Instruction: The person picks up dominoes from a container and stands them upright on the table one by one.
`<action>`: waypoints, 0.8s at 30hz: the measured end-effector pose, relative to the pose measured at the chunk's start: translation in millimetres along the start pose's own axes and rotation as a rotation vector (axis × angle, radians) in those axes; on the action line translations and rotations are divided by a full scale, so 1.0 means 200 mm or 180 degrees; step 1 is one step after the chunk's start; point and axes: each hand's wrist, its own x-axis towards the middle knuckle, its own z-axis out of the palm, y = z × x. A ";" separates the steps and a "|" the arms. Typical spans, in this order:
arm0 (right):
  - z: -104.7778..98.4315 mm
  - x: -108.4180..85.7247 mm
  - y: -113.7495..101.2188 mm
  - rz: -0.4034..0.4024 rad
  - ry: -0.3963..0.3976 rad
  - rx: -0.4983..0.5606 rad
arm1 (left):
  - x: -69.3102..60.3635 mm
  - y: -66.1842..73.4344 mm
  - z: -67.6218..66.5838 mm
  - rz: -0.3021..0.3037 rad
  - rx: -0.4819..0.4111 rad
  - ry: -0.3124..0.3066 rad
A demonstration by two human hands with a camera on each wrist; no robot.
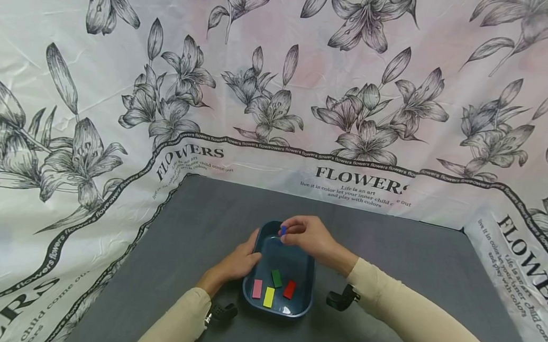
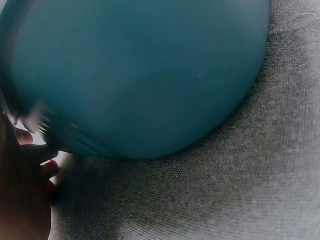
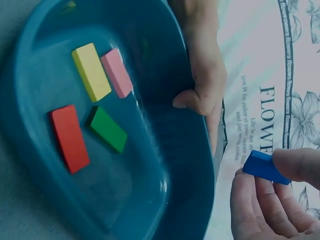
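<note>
A dark blue plastic tray [image 1: 277, 310] sits on the grey table. My left hand [image 1: 240, 260] holds its left side, thumb over the rim and fingers along the outer wall. Between thumb and fingers, my right hand [image 1: 310, 237] pinches a blue block [image 3: 262, 167] above the tray's far end. On the tray floor, towards the near end, lie a pink block [image 1: 257, 289], a yellow block [image 1: 269, 297], a green block [image 1: 276, 279] and a red block [image 1: 289, 289], apart from one another. The left wrist view shows mostly the tray's outside [image 2: 145, 75].
A grey cloth-like table surface [image 1: 194, 218] surrounds the tray. White sheets [image 1: 268, 117] printed with flowers and lettering stand behind it and at both sides. A dark strap device [image 1: 341, 297] sits at each wrist.
</note>
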 end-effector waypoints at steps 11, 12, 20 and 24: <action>-0.14 -0.11 -0.01 -0.0071 0.0114 0.0009 | -0.01 0.00 0.01 -0.0001 -0.0046 -0.0001; -0.15 -0.12 -0.01 -0.0050 0.0130 -0.0012 | -0.01 0.00 0.01 -0.0002 -0.0051 -0.0005; -0.29 -0.22 -0.01 0.0067 0.0248 -0.0137 | -0.01 0.00 0.01 -0.0003 -0.0051 -0.0015; -0.36 -0.27 0.01 0.0098 0.0344 -0.0230 | -0.01 0.01 0.01 -0.0032 -0.0065 -0.0020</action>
